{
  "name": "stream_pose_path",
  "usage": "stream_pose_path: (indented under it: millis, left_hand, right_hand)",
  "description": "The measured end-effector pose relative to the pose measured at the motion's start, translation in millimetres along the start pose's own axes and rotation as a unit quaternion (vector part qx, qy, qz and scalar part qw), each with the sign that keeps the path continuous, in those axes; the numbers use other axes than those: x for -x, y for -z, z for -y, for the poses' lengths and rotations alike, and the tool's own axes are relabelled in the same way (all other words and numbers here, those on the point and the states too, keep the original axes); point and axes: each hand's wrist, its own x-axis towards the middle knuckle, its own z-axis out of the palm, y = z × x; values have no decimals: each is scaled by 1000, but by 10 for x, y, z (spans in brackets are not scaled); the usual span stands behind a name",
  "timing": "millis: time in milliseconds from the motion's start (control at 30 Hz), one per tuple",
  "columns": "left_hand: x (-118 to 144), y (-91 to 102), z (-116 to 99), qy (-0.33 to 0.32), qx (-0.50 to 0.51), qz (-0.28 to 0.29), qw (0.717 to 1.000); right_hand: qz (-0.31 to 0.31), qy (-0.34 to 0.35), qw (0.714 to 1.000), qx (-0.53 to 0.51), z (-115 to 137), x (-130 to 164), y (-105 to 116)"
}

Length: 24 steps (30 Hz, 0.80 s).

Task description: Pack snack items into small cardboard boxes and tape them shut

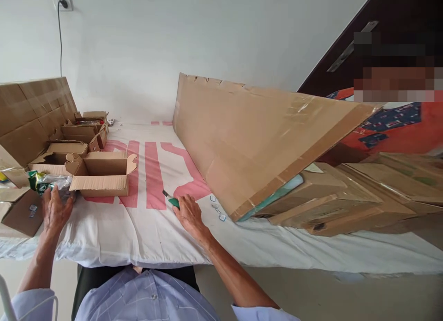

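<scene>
At the left, my left hand [58,209] reaches over the table with its fingers apart, at the near side of a clear plastic packet [62,183] with a green and yellow label. Whether the fingertips touch it I cannot tell. A small cardboard box [21,212] stands just left of that hand, and an open, upright cardboard box [100,182] is just beyond the packet. My right hand [189,215] is closed around a green-handled cutter [173,201], its dark tip pointing away and to the left above the cloth.
A large cardboard sheet [256,145] leans at the right, beside flattened cartons [346,205]. More small boxes [83,132] line the left, by a big carton [38,109]. Small stickers [218,212] lie on the white and pink cloth [148,233]. Another person [408,127] is at the far right.
</scene>
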Motion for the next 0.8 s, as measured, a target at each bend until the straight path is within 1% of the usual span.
stream_pose_path:
  millis: [67,133,200,267,300,367,400,467,500,567,633,700,733,767,800]
  left_hand:
    - [61,-20,50,6,-12,-9,1000]
    - [159,3,93,10,-26,-10,1000]
    - [302,71,120,7,-29,-5,1000]
    - [464,149,129,-1,-25,-4,1000]
    - [540,182,129,-6,-25,1,1000]
    - [672,236,117,-11,-36,12,999]
    - [725,263,106,-11,-44,11,999]
    - [804,336,76,-12,-57,7,998]
    - [825,389,61,-17,-62,0,998]
    - [820,538,46,-30,-74,-28,996]
    - [742,741,77,-27,-93,-72,993]
    - [607,971,164,9,-122,-109,986]
    - [531,1082,225,38,-138,-117,983]
    - [456,1181,293,67,-152,-111,980]
    - [389,1264,364,94,-164,-93,978]
  right_hand:
    - [2,-7,1000,4,-65,10,14]
    - [3,-16,1000,4,-122,39,48]
    - [1,-28,1000,-1,-225,107,72]
    - [-12,-48,999,9,-378,175,44]
    - [-32,-42,998,14,-454,195,9]
    - [-101,12,995,-3,-544,205,-68]
    - [-139,41,989,-18,-540,205,-94]
    - [-193,94,975,-62,-431,215,-100]
    - [-209,115,967,-85,-338,228,-83]
    - [-219,148,956,-127,-124,263,-43]
    - [-211,169,950,-156,69,301,-25]
    - [-193,182,948,-177,205,340,-43]
    - [-185,187,947,-186,253,359,-61]
    - [-179,192,945,-193,291,375,-82]
    - [-176,196,944,-199,321,389,-103]
